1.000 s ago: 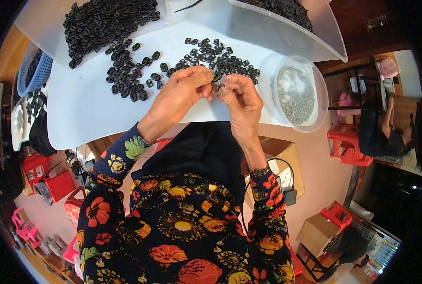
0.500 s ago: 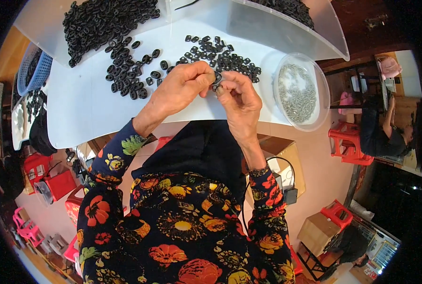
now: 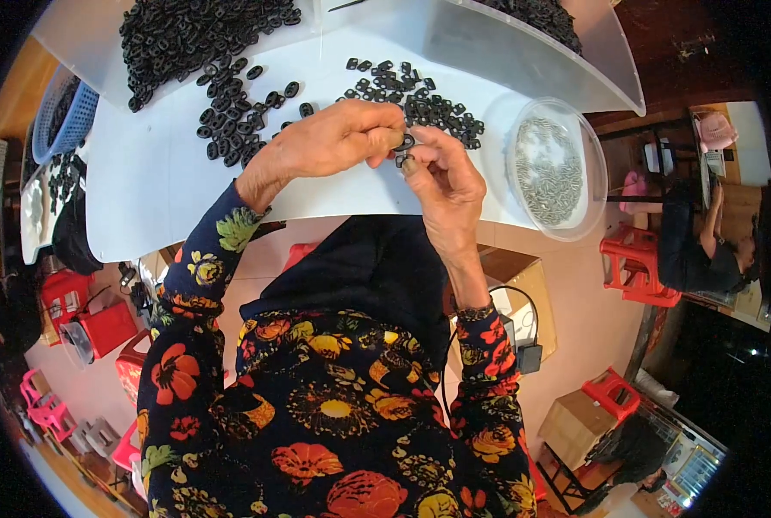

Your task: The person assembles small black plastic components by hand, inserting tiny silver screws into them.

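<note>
Over the white table my two hands meet at small black plastic parts. My left hand (image 3: 340, 138) has its fingers pinched on a black oval part (image 3: 405, 142) with holes. Just below it, my right hand (image 3: 446, 177) pinches a smaller black block (image 3: 401, 160) between thumb and fingers. The two pieces touch or nearly touch; fingertips partly cover them. Behind my right hand lies a scatter of small black blocks (image 3: 441, 116). Loose black oval parts (image 3: 224, 116) lie on the table beyond my left forearm.
A clear round tub (image 3: 599, 177) of small silvery metal pins stands at the table's right. Translucent bins (image 3: 523, 43) of black parts line the far side. A blue basket (image 3: 81, 121) sits at the left. Another person (image 3: 705, 242) is seated far right, near red stools (image 3: 636, 268).
My left hand has turned and its wrist has risen slightly, while both hands have shifted a little to the right. The pinched black pieces show more clearly between the fingers.
</note>
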